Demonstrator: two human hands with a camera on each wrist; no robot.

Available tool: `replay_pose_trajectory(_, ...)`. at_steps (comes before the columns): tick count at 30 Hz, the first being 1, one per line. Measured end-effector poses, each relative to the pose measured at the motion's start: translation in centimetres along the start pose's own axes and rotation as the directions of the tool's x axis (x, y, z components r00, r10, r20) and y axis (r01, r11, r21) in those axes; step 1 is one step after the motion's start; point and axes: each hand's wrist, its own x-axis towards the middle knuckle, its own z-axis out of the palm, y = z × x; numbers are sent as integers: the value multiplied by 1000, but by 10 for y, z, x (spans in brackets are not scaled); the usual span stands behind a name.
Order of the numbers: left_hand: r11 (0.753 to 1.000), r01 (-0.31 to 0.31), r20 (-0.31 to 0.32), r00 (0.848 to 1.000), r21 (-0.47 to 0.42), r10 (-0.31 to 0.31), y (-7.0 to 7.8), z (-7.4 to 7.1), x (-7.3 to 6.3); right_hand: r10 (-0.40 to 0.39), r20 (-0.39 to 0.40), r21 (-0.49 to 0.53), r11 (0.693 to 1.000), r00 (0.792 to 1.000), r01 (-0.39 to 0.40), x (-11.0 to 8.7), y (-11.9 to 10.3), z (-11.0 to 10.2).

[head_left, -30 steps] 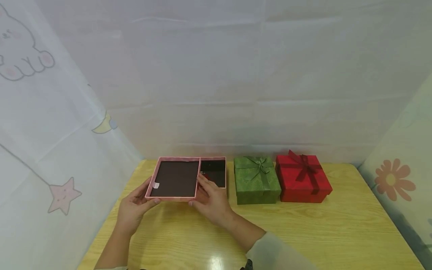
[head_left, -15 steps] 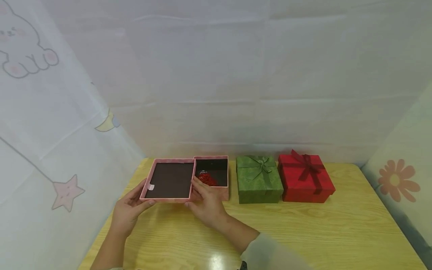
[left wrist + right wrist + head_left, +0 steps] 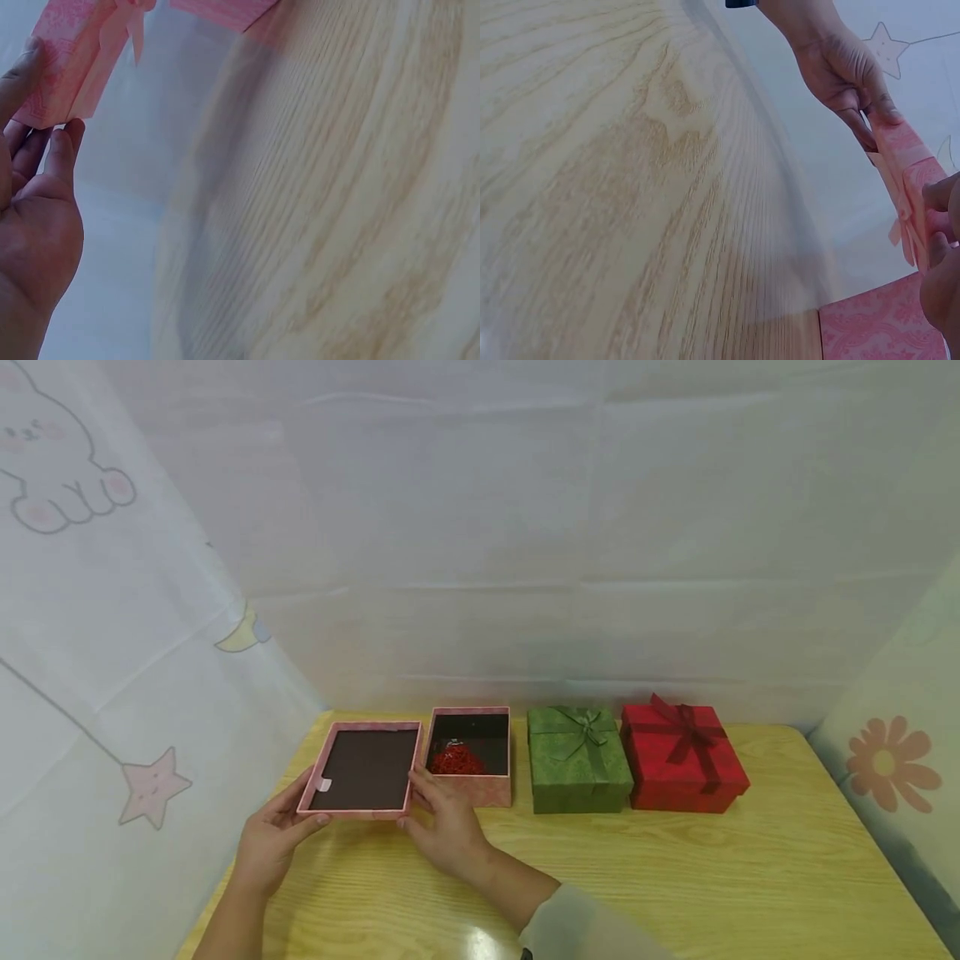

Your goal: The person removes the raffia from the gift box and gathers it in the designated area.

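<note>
Both hands hold a pink box lid (image 3: 371, 768) upside down, its dark inside and a small white tag facing up. My left hand (image 3: 266, 847) grips its left front corner, thumb on the front edge. At the right side, my right hand (image 3: 448, 831) pinches the edge between thumb and fingers. A pink ribbon bow (image 3: 906, 225) hangs under the lid in the right wrist view, and the lid is raised off the table. Just right of the lid stands the pink box (image 3: 480, 791), uncovered, with red shredded filler (image 3: 459, 760) and something shiny inside against black walls.
A green gift box (image 3: 579, 760) with a bow stands right of the pink box. Beside it is a red gift box (image 3: 682, 758) with a dark red bow. The wooden table (image 3: 645, 885) meets a white cloth backdrop (image 3: 480, 568) behind and at both sides.
The hands have carried the lid left and slightly toward the person, off the pink box, whose red filler now shows. The green and red boxes stay put.
</note>
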Motion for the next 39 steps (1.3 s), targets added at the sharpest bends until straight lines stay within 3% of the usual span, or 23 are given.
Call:
replay_pose_trajectory(8,1000,11,-5,1000,1,-11,-8,-9,-2,-17,19,26,1000,1000,17,-3,-1,9)
replay_pose_trajectory(16,995,59,18,998,77,-61,-19,-17,-4,-11,20,-106,994,1000,13,-6,5,13)
replay_pose_trajectory(25,985,70,42,996,155,-77,-27,-19,-5,68,41,-211,976,997,-58,-9,10,18)
replay_pose_trajectory(39,919,158,37,982,361,-183,-37,-18,0,86,64,-307,950,994,-62,-12,26,24)
